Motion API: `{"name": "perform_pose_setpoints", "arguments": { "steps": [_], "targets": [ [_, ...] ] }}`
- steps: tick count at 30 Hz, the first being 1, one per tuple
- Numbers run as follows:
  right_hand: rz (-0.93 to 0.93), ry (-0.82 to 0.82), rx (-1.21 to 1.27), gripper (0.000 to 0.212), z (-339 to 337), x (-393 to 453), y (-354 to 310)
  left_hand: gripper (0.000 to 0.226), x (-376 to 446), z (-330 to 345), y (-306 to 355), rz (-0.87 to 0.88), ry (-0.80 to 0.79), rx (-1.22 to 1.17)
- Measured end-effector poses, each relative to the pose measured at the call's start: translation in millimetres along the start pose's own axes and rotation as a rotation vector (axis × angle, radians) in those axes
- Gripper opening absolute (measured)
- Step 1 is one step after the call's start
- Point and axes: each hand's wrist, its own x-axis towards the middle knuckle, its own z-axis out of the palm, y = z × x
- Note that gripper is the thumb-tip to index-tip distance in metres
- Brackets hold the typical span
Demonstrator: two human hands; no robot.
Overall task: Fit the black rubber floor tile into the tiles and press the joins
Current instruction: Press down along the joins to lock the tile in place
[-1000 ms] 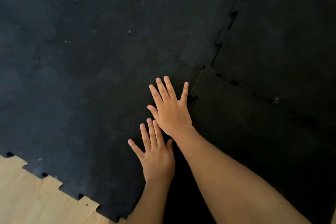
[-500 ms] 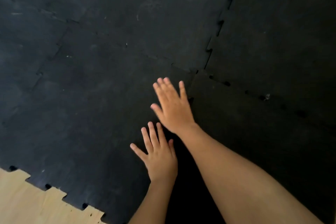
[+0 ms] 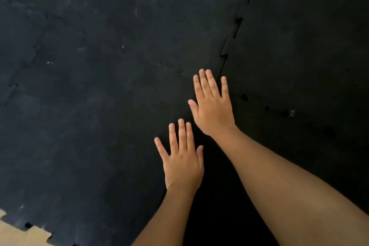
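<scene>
Black rubber floor tiles with puzzle-tooth edges fill the head view. One large black tile [image 3: 95, 126] lies at the left under both palms. My left hand [image 3: 182, 160] rests flat on it, fingers spread, holding nothing. My right hand [image 3: 212, 106] lies flat just ahead, its fingers over the corner where several tiles meet. A toothed join [image 3: 237, 26] runs up and away from that corner, with small gaps between the teeth. Another join [image 3: 265, 106] runs to the right with a few dark holes along it. The join under my forearms is hidden in shadow.
Bare light wooden floor [image 3: 18, 233] shows at the bottom left, beyond the tile's toothed outer edge. More laid black tiles [image 3: 309, 36] stretch to the right and far side. Faint joins [image 3: 36, 54] cross the mat at the left.
My right hand has slid a little forward toward the corner, its fingers drawn closer together. The left hand stays flat in nearly the same spot. The view has shifted slightly.
</scene>
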Motion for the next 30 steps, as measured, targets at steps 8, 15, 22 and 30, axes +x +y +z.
{"name": "perform_pose_setpoints", "arguments": {
  "steps": [8, 15, 22, 30],
  "targets": [
    [-0.045, -0.18, 0.221, 0.07, -28, 6, 10, 0.064, 0, -15, 5, -0.039, -0.161, 0.111],
    [0.423, 0.069, 0.288, 0.062, -29, 21, 87, 0.06, 87, -57, 58, 0.134, 0.136, -0.209],
    [0.67, 0.086, 0.253, 0.068, 8, 26, 127, 0.062, 200, -43, 100, 0.321, 0.063, 0.064],
    [0.57, 0.049, 0.225, 0.067, 4, 26, 125, 0.058, 207, -23, 97, 0.349, 0.068, 0.139]
  ]
}}
